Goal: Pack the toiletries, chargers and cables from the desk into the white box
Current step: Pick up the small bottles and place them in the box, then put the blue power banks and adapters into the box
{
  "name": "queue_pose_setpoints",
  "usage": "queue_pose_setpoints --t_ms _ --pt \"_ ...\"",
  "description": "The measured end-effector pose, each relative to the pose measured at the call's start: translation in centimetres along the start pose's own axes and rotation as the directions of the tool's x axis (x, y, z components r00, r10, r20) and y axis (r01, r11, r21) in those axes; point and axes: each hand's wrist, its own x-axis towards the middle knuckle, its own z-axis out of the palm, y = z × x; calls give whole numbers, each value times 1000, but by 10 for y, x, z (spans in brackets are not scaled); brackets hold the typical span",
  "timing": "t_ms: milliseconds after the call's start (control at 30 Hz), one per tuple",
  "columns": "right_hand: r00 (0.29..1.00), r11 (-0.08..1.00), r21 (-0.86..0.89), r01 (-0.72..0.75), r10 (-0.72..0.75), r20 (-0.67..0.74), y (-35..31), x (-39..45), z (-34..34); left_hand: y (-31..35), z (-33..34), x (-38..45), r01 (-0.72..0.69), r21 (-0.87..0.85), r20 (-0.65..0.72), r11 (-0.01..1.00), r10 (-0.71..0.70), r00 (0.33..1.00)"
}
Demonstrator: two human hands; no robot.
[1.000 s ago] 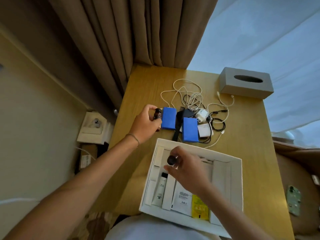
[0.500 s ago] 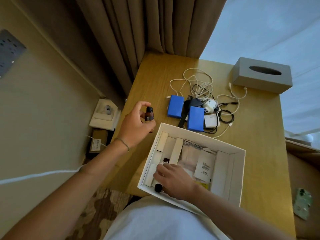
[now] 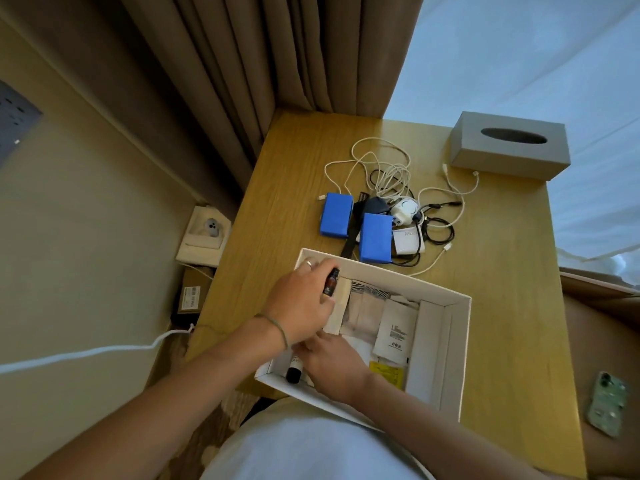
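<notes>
Head cam, looking down at a wooden desk (image 3: 502,306). The white box (image 3: 462,358) sits at the near edge, already holding sachets, a white packet (image 3: 396,332) and a yellow packet (image 3: 386,372).

The left hand (image 3: 304,303) is over the box's far-left corner, fingers curled round a small brown bottle (image 3: 330,282) with a dark cap, holding it more or less upright just above the left compartment. There's a ring on 1 finger and a thin band on the wrist.

The right hand (image 3: 332,365) is down inside the box's near-left corner, right by a black-capped tube (image 3: 294,372). Its fingers are tucked under the left wrist, so I can't tell if they're gripping anything.

Out on the desk behind the box: 2 blue blocks (image 3: 335,214), a white charger (image 3: 405,209), and a tangle of white and black cables (image 3: 391,174). A grey tissue box (image 3: 509,148) sits at the far right corner, and a green phone (image 3: 607,403) lies off to the right.
</notes>
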Motion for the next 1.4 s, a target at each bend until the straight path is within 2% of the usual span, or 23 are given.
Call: queue_pose_setpoints --t_ms 133,267,467,600,700,833,900,967,1033,1167,1300,1400 --pt "999 991 123 -50 48 17 6 -7 -16 -1 28 -1 34 120 74 992 -44 996" --pt "986 993 99 -69 83 -145 21 -28 -22 -10 48 11 111 175 44 978 -121 992" --pt "931 973 144 -180 216 -295 42 -63 -47 -21 70 22 150 170 -17 974 -149 989" --pt "878 956 187 -226 283 -387 51 -73 -71 -27 81 23 133 282 1 950 -139 990" --pt "820 948 221 -231 312 -480 63 -75 -94 -29 83 28 137 335 54 932 -164 985" --pt "690 909 292 -299 417 -592 99 -69 -127 -21 91 25 104 450 72 887 -152 986" --pt "627 884 314 -347 468 -623 122 -64 -140 -21 95 22 111 467 83 877 -169 982" --pt "597 845 334 -417 532 -600 144 -58 -148 -23 94 22 133 480 90 867 -199 976" --pt "610 811 348 -470 583 -536 165 -49 -152 -24 91 24 129 488 119 863 -213 970" --pt "697 803 312 -509 596 -399 193 -23 -150 -14 74 24 101 459 140 883 -184 973" --pt "788 841 240 -486 540 -297 202 14 -142 -3 41 19 -10 298 35 954 -1 999" --pt "821 844 109 -524 535 -200 204 39 -132 1 20 20 -112 171 -24 979 118 993"
